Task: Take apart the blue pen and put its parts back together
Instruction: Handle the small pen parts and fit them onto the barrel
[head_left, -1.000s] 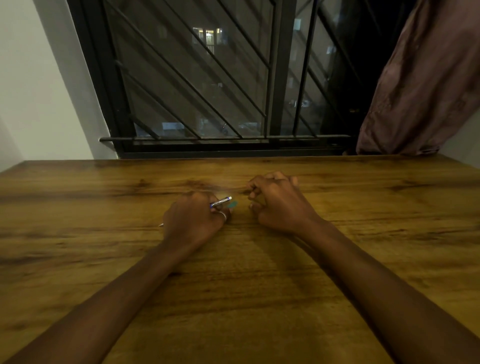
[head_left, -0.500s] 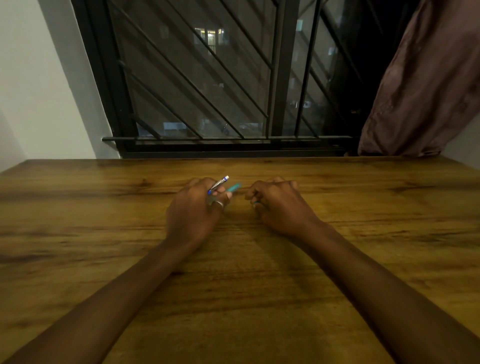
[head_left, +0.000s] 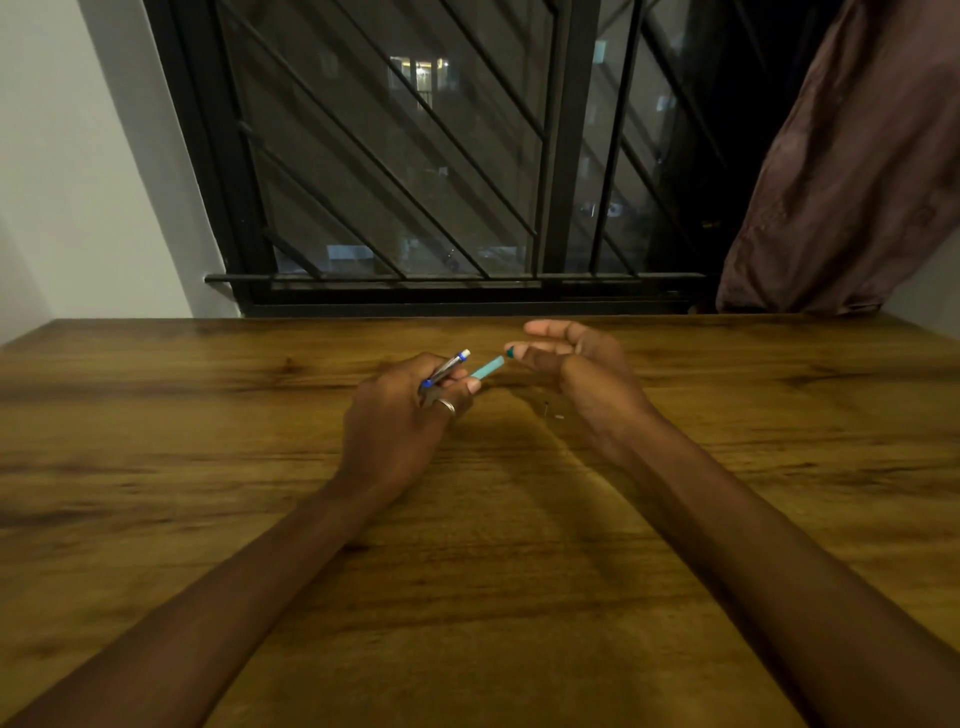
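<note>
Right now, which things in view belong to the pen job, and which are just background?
Job:
left hand holding a clipped pen part and a teal tube
right hand with a small dark teal piece

Background:
wooden table
barred window
curtain

Head view looks forward and down across table (head_left: 156, 519) toward window (head_left: 415, 156)
</note>
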